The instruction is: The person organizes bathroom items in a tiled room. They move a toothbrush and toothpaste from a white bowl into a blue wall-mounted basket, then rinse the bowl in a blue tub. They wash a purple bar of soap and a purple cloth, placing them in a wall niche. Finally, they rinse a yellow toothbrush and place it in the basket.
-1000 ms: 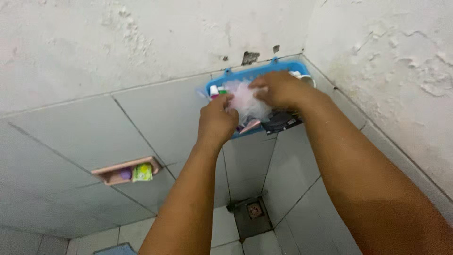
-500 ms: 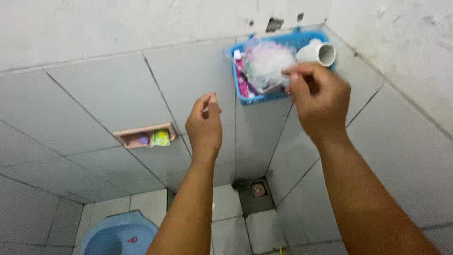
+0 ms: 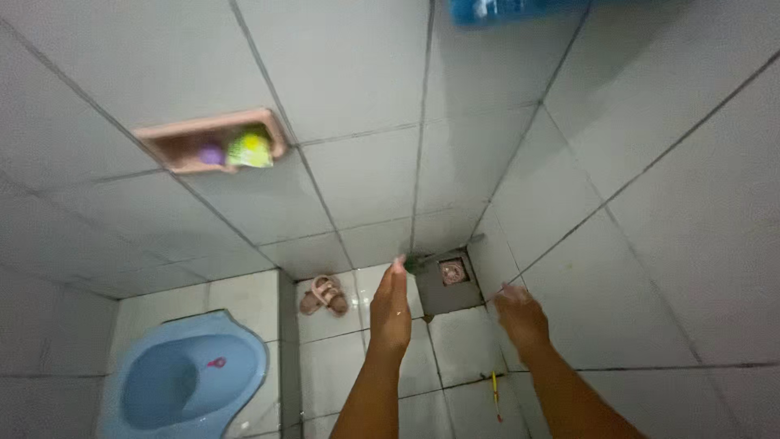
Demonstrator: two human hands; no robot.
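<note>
We are holding both hands empty and low over the floor, the left hand point(image 3: 391, 305) flat and open, the right hand point(image 3: 520, 313) loosely curled near the floor drain point(image 3: 452, 273), probably between steps, needing a fresh reach.

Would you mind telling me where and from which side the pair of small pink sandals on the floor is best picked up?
Pinch the pink sandals by their straps from above. They lie side by side, soles down, on the white floor tile, so the straps stand proud and both hands hover empty nearby; the wall behind blocks a far-side approach.
</note>
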